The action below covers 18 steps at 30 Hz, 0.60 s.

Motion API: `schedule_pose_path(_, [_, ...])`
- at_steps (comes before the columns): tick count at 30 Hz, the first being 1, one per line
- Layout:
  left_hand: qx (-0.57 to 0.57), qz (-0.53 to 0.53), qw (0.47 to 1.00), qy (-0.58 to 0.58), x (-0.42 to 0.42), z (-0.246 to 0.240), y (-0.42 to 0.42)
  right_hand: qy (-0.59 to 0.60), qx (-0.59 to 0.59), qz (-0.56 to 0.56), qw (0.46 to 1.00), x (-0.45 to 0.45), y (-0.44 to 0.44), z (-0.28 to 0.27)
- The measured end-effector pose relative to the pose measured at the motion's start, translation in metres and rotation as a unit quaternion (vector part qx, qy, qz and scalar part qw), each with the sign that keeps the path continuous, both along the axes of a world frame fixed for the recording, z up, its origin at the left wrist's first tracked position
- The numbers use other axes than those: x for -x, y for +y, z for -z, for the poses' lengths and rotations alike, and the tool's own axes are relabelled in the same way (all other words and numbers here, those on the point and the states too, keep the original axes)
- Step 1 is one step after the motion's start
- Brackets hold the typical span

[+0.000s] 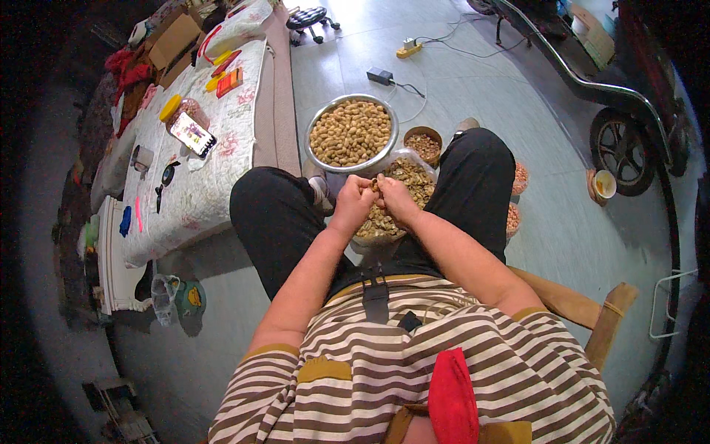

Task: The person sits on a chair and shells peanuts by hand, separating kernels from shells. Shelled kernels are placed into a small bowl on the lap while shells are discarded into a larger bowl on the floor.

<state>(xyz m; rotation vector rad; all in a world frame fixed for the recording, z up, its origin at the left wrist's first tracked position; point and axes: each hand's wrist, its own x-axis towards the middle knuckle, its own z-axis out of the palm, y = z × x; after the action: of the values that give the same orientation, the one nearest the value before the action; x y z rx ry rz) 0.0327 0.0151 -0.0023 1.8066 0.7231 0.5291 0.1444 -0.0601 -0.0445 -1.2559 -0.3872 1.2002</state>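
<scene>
My left hand [355, 202] and my right hand [398, 202] meet between my knees, fingertips pinching a small brown peanut [375, 185]. The fingers hide part of it. Directly below them, a plastic-lined container [373, 244] holds a heap of broken peanut shells [410, 176]. Beyond my hands stands a round metal basin [395, 131] piled with unshelled peanuts [350, 132]. To its right, a small round tub [439, 136] contains shelled kernels [422, 147].
Right of my leg sit two containers of pinkish kernels [520, 177]. A quilt-covered bed [227, 122] at left bears a lit phone [192, 135] and a yellow-lidded jar [171, 107]. A power adapter [379, 75] and cables lie on the floor. A wheeled vehicle [621, 150] stands at right.
</scene>
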Motion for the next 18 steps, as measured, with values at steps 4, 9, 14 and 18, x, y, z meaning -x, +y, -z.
schedule_pose_path(4, [-0.191, 0.034, 0.978, 0.071, 0.005, -0.011, -0.003, 0.087, -0.018, -0.006, 0.996, -0.001, -0.003, -0.004])
schedule_pose_path(9, [-0.268, 0.052, 0.957, 0.102, 0.009, -0.025, -0.008, 0.161, -0.033, -0.005, 0.986, -0.003, -0.004, -0.008])
schedule_pose_path(14, [-0.185, 0.009, 0.982, 0.041, 0.007, -0.008, 0.004, 0.217, -0.02, 0.0, 0.976, -0.007, -0.007, -0.008])
schedule_pose_path(18, [-0.028, -0.026, 0.999, 0.002, 0.006, 0.009, 0.015, 0.219, -0.018, 0.002, 0.975, -0.007, -0.006, -0.008])
